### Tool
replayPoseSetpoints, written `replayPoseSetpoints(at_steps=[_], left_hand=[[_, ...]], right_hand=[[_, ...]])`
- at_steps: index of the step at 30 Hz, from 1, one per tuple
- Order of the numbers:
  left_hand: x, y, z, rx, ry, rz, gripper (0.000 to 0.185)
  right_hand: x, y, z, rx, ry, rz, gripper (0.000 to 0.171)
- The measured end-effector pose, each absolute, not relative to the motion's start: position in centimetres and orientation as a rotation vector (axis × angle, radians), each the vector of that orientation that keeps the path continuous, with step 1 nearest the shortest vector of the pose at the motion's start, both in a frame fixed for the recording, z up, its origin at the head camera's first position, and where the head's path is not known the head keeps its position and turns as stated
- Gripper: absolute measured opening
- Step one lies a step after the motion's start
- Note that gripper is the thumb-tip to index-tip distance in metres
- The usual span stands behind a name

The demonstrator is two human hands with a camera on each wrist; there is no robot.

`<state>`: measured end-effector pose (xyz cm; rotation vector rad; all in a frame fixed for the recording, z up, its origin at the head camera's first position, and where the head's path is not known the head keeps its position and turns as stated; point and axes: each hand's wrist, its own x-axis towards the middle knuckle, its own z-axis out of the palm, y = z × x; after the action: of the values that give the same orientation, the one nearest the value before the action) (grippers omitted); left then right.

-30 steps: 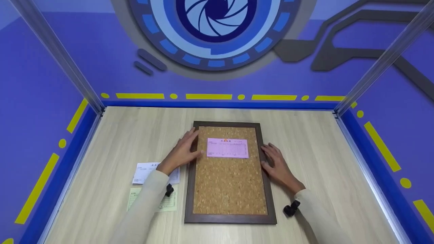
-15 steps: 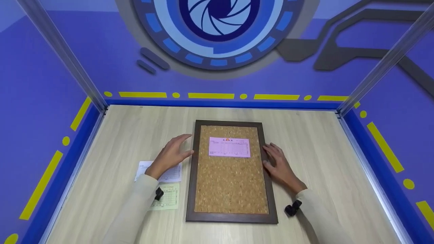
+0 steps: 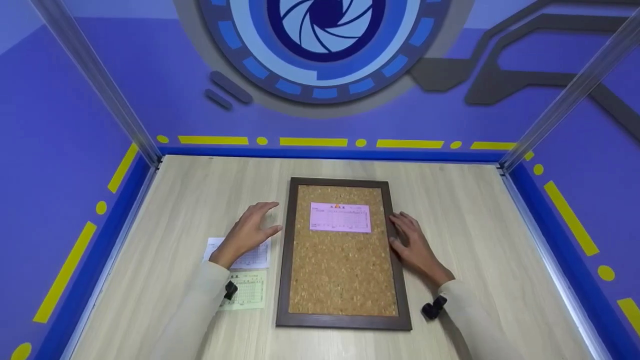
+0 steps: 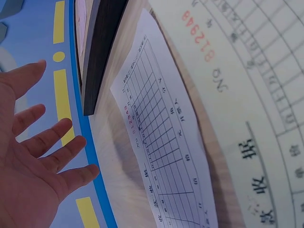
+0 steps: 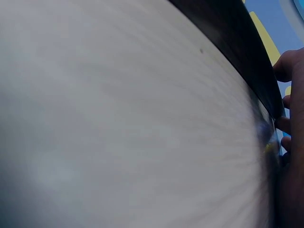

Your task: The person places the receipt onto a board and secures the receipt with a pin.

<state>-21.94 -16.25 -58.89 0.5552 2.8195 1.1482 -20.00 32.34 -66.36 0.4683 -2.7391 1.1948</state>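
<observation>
A cork board (image 3: 345, 270) in a dark brown frame lies on the table, a pink receipt slip (image 3: 340, 220) fixed near its top by an orange pin (image 3: 337, 206). My left hand (image 3: 247, 232) hovers left of the frame with fingers spread and holds nothing; the left wrist view shows its palm and separated fingers (image 4: 71, 156). At the frame's right edge, my right hand (image 3: 412, 245) rests its fingertips against the wood with relaxed fingers. Under and beside the left wrist lie a white receipt slip (image 3: 255, 257) and a green receipt slip (image 3: 250, 292).
The pale wooden table (image 3: 475, 225) is bounded by a blue back wall (image 3: 320, 125) and side walls with yellow markings. Clear plastic corner posts (image 3: 575, 95) rise at both back corners. Each wrist carries a small black camera mount (image 3: 433, 307).
My left hand has let go of the frame's left edge and moved left, away from it. The right hand stays at the right edge. The view has shifted slightly.
</observation>
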Motion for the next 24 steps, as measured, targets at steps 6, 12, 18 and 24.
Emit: replayPoseSetpoints(at_steps=[6,12,18,24], left_hand=[[-21.7,-16.4,-58.9,0.553,2.814,1.144,0.066],[-21.5,-16.6,-58.9,0.533,2.812,1.137,0.066],[-21.6,-17.0,-59.0,0.565,2.836,1.144,0.060],[-21.5,-17.6,-59.0,0.567,2.864,1.145,0.055]], right_hand=[[-20.0,32.4,-66.5,0.484,-2.731,1.196,0.061],[-20.0,32.4,-66.6,0.492,-2.712,1.205,0.060],[-20.1,32.4,-66.7,0.507,-2.687,1.205,0.059],[-20.1,32.4,-66.6,0.523,-2.668,1.217,0.059]])
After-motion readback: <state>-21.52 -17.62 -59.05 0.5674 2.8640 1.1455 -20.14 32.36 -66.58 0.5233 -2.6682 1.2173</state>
